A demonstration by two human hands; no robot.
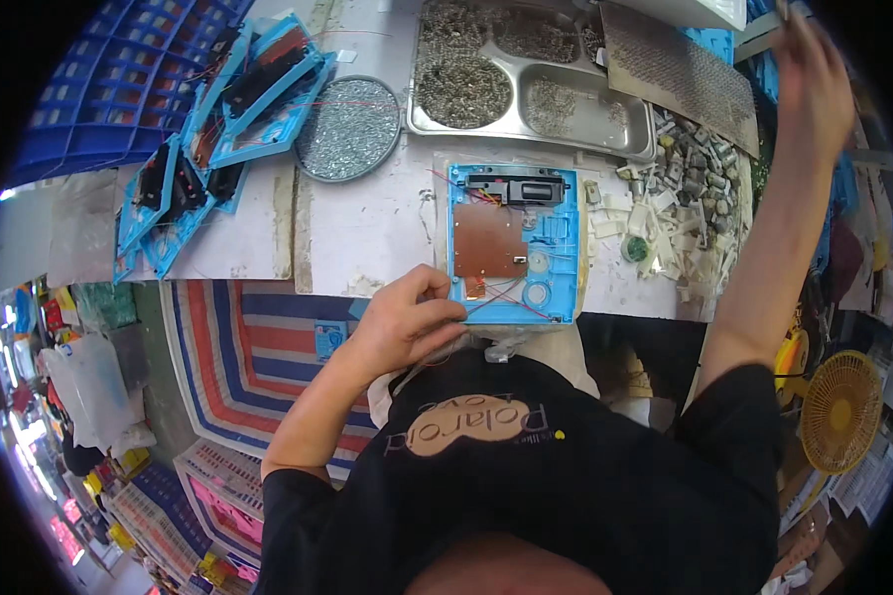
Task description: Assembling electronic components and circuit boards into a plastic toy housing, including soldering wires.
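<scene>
In front of me lies an open blue plastic casing [564,238]. Inside it are a brown circuit board [488,241], a black module [521,188] along the far edge, and thin red and dark wires. My left hand [410,319] is at the casing's near left corner, thumb and fingers pinched together on thin wires that run out over the edge. My right hand [816,84] is raised far out at the upper right, beside stacked blue parts. Its fingers point away from me and their tips reach the dark rim, so any grip there is hidden.
Beyond the casing stand a steel compartment tray [516,129] of small metal parts and a round dish [348,129] of screws. More wired blue casings [268,109] pile up at left. Right are a loose heap of small parts [695,178], a perforated board [680,69] and a yellow fan [841,412].
</scene>
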